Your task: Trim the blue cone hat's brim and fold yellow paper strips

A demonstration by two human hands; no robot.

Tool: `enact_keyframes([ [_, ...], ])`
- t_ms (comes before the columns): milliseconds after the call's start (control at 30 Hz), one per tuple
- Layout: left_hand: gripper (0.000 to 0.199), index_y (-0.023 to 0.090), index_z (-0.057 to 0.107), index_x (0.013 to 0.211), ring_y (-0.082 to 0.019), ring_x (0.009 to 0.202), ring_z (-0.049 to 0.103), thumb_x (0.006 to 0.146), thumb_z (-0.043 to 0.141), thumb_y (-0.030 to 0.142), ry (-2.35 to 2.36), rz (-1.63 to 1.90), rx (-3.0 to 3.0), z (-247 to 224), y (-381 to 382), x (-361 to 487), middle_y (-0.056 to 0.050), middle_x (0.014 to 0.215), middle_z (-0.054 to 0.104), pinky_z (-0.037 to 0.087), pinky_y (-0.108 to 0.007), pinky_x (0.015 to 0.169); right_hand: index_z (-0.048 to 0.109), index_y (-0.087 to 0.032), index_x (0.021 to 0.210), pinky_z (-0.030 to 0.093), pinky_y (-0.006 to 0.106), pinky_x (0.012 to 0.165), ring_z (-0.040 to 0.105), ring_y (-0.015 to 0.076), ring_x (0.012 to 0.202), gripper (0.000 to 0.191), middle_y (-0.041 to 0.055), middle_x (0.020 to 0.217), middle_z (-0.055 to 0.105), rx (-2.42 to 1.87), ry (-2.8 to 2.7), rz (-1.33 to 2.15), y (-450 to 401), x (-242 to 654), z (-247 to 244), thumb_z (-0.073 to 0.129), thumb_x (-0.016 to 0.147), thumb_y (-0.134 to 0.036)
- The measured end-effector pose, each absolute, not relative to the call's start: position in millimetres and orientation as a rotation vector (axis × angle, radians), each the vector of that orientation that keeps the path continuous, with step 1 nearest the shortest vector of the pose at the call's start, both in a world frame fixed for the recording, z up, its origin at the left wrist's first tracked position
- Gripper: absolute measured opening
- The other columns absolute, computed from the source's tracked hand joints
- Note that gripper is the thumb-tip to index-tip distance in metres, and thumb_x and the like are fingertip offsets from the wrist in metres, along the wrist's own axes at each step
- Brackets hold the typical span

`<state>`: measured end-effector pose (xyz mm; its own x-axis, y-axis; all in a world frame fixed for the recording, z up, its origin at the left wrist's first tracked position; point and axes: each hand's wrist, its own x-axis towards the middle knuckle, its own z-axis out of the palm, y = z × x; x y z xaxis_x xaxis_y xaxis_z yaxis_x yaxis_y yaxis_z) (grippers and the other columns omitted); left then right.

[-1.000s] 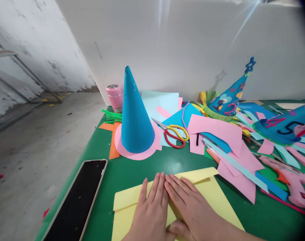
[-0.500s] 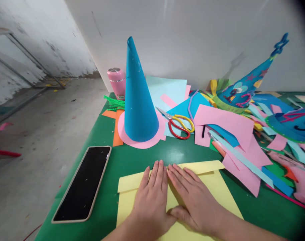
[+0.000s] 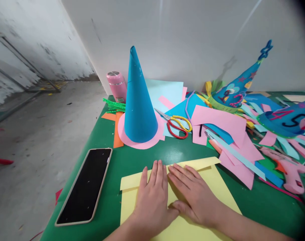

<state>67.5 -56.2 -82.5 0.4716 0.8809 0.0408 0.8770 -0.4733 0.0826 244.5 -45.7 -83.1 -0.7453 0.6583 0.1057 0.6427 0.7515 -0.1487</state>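
A yellow paper sheet (image 3: 222,187) lies on the green table at the front, its far edge folded over in a narrow strip. My left hand (image 3: 153,197) rests flat on the paper, fingertips on the folded strip. Beside it, my right hand (image 3: 192,192) is also laid flat, its fingertips on the strip near the middle. Both hands have fingers stretched out, and the thumbs meet or nearly meet. Beyond them a blue paper cone (image 3: 141,110) stands upright on a pink paper disc (image 3: 134,145).
Scissors (image 3: 177,125) lie right of the cone. A phone (image 3: 85,185) is at the left edge of the green table (image 3: 112,214). A pink flask (image 3: 117,87) stands behind. Paper scraps (image 3: 217,117), decorated hats (image 3: 236,92) and a pink glue gun (image 3: 290,170) fill the right side.
The view has shifted slightly, so the items on the right appear further left. Both hands stay flat on the yellow paper in nearly the same pose.
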Motion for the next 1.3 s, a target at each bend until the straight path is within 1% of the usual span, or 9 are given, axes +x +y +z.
enact_keyframes([
  [200,0.074,0.004,0.044,0.125,-0.031,0.124,0.034,0.077,0.027,0.058,1.649,0.253,2.727,-87.3,-58.3,67.4,-0.02,0.132,0.041,0.014,-0.046,0.1,0.054,-0.014,0.114,0.035,0.043,0.097,0.046,0.0213,0.117,0.034,0.006,0.122,0.056,-1.043,-2.576,0.065,-49.1,241.0,-81.3,0.044,0.085,-0.029],
  [300,0.075,0.003,0.043,0.125,-0.03,0.124,0.035,0.077,0.027,0.058,1.685,0.271,2.703,-88.5,-59.6,67.9,-0.02,0.132,0.041,0.016,-0.044,0.101,0.058,-0.016,0.107,0.035,0.042,0.095,0.05,0.0203,0.113,0.028,0.0041,0.117,0.06,-1.025,-2.542,0.061,-49.8,240.0,-79.5,0.045,0.084,-0.025],
  [400,0.078,0.004,0.038,0.129,-0.032,0.125,0.032,0.076,0.03,0.06,1.697,0.213,2.661,-84.5,-59.7,68.9,-0.019,0.135,0.037,0.019,-0.046,0.101,0.059,-0.016,0.105,0.036,0.041,0.093,0.051,0.0202,0.112,0.027,0.0041,0.116,0.061,-1.013,-2.546,0.065,-49.4,240.3,-78.8,0.044,0.085,-0.023],
  [500,0.077,0.006,0.035,0.131,-0.034,0.127,0.029,0.076,0.029,0.059,1.652,0.086,2.609,-74.0,-56.5,71.6,-0.019,0.138,0.032,0.021,-0.052,0.1,0.059,-0.015,0.106,0.037,0.042,0.092,0.051,0.0206,0.112,0.028,0.0044,0.115,0.061,-1.004,-2.558,0.083,-49.0,240.9,-79.4,0.043,0.085,-0.022],
  [600,0.074,0.007,0.035,0.131,-0.036,0.129,0.023,0.077,0.028,0.058,1.556,-0.009,2.591,-63.3,-51.0,75.7,-0.019,0.139,0.028,0.014,-0.061,0.099,0.058,-0.015,0.109,0.038,0.043,0.092,0.051,0.0214,0.111,0.03,0.0046,0.116,0.061,-1.011,-2.553,0.094,-49.4,241.2,-80.5,0.042,0.084,-0.021],
  [700,0.074,0.007,0.034,0.131,-0.036,0.13,0.019,0.077,0.03,0.056,1.471,-0.036,2.61,-60.0,-47.1,78.7,-0.021,0.14,0.025,0.007,-0.064,0.099,0.057,-0.014,0.11,0.038,0.043,0.092,0.051,0.0211,0.111,0.03,0.004,0.116,0.061,-1.014,-2.541,0.089,-50.0,241.1,-80.6,0.042,0.084,-0.02],
  [967,0.08,0.01,0.032,0.133,-0.033,0.13,0.022,0.077,0.021,0.066,1.54,0.033,2.603,-71.7,-56.6,68.1,-0.016,0.141,0.027,0.006,-0.062,0.1,0.06,-0.015,0.104,0.039,0.041,0.092,0.053,0.0207,0.109,0.025,0.0052,0.114,0.062,-1.008,-2.492,0.089,-50.4,240.5,-81.7,0.046,0.083,-0.021],
  [1100,0.083,0.01,0.033,0.132,-0.034,0.127,0.027,0.076,0.021,0.069,1.589,0.111,2.674,-74.8,-61.2,57.6,-0.017,0.138,0.033,-0.001,-0.06,0.101,0.06,-0.017,0.104,0.039,0.039,0.092,0.053,0.0198,0.109,0.025,0.0051,0.114,0.062,-1.024,-2.457,0.113,-51.3,238.8,-82.4,0.046,0.084,-0.021],
  [1300,0.082,0.007,0.038,0.129,-0.032,0.124,0.034,0.076,0.024,0.069,1.639,0.176,2.704,-74.0,-63.4,38.4,-0.017,0.134,0.039,-0.016,-0.054,0.1,0.06,-0.017,0.105,0.038,0.039,0.093,0.052,0.0194,0.111,0.025,0.0053,0.114,0.062,-1.021,-2.475,0.116,-51.2,238.9,-82.4,0.044,0.085,-0.02],
])
